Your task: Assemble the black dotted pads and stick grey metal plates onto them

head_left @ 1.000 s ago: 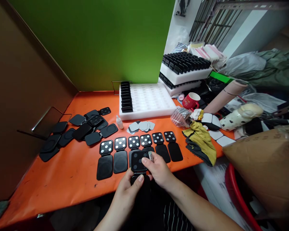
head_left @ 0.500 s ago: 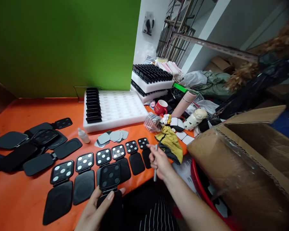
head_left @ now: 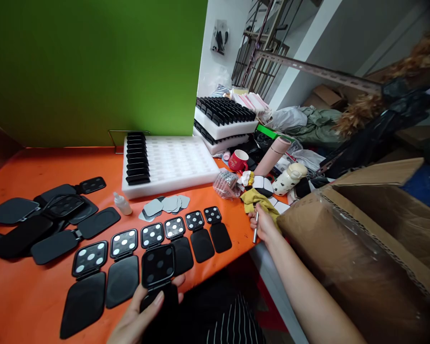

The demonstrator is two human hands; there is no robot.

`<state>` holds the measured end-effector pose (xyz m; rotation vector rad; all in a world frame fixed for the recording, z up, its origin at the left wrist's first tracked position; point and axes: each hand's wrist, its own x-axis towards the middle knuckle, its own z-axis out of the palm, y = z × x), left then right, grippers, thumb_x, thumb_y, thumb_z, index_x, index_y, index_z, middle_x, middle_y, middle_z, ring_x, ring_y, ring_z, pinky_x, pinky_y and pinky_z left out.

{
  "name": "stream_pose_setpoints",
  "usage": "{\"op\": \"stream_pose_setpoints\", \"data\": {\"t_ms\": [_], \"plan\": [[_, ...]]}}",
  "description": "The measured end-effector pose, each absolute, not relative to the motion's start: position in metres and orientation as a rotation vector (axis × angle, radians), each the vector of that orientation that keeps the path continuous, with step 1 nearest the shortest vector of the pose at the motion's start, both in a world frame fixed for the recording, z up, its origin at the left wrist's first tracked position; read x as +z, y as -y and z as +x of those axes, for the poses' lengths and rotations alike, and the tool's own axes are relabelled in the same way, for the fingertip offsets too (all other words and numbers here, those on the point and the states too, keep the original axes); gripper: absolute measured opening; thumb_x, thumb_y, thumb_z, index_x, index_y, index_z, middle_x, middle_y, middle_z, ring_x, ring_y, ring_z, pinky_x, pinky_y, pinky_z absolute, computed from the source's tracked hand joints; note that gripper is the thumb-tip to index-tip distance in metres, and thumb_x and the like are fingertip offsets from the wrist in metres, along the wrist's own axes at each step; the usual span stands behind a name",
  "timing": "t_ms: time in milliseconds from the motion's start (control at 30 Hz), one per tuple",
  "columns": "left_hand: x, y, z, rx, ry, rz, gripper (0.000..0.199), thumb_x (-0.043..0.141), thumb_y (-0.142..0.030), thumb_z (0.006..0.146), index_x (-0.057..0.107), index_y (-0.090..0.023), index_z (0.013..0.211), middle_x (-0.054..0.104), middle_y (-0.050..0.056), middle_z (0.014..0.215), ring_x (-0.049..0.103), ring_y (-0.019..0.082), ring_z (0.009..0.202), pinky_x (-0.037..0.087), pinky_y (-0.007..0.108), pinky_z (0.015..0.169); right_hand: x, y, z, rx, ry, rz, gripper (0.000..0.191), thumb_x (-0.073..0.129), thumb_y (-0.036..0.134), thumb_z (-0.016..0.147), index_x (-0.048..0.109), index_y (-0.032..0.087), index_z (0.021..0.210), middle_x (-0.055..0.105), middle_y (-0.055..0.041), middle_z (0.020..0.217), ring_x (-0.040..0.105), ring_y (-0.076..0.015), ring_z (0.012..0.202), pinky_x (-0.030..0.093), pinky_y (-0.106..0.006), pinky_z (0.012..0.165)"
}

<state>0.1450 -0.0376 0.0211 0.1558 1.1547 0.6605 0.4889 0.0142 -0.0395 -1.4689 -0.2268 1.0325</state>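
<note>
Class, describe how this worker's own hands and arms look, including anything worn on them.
The left hand and right hand are bare, with no gloves or rings visible. The right forearm shows no sleeve, watch or bracelet. Most of the left arm is outside the picture.

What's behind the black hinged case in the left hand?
Behind the held case, another open hinged case lies on the orange tabletop. Its panel with white dots shows; most of its other panel is covered, so I can't tell what's there.
</note>
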Motion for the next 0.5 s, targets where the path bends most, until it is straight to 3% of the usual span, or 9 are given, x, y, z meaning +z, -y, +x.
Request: {"op": "stream_pose_setpoints", "data": {"t_ms": [133, 233, 367, 500], "plan": [[0.016, 0.039, 0.14, 0.677, -1.13, 0.153, 0.06, 0.078, -0.027, 0.053, 0.056, -0.02, 0.108, 0.071, 0.009, 0.099, 0.061, 0.032, 0.1, 0.05, 0.037, 0.084, -0.036, 0.002, 0.453, 0.959, 0.282, -1.456, 0.03, 0.047, 0.051, 0.08, 0.045, 0.022, 0.088, 0.044, 0.0086, 0.056, 0.028, -0.0034, 0.035, 0.02, -0.014, 0.033], [0.012, 0.04, 0.136, 0.639, -1.093, 0.256, 0.044, 0.073, -0.026, 0.061, 0.059, -0.018, 0.102, 0.068, 0.009, 0.107, 0.059, 0.029, 0.104, 0.046, 0.036, 0.092, -0.022, 0.021, 0.403, 1.059, 0.459, -1.481, 0.029, 0.052, 0.049, 0.079, 0.049, 0.021, 0.084, 0.043, 0.0071, 0.059, 0.031, -0.0042, 0.04, 0.022, -0.016, 0.036], [0.006, 0.045, 0.134, 0.593, -1.074, 0.501, 0.041, 0.064, -0.029, 0.071, 0.055, -0.021, 0.111, 0.06, 0.007, 0.121, 0.054, 0.028, 0.112, 0.043, 0.04, 0.096, 0.016, 0.041, 0.337, 1.21, 1.415, -1.526, 0.024, 0.041, 0.039, 0.09, 0.057, 0.022, 0.09, 0.054, 0.0011, 0.073, 0.05, -0.0111, 0.065, 0.038, -0.022, 0.058], [0.0, 0.055, 0.133, 0.623, -1.202, 0.886, 0.052, 0.057, -0.033, 0.077, 0.045, -0.022, 0.127, 0.047, 0.007, 0.135, 0.038, 0.026, 0.126, 0.03, 0.04, 0.106, 0.041, 0.043, 0.301, 1.013, 1.962, -1.605, 0.027, 0.035, 0.031, 0.092, 0.057, 0.02, 0.08, 0.058, -0.0004, 0.078, 0.053, -0.0129, 0.071, 0.036, -0.023, 0.062]]}}
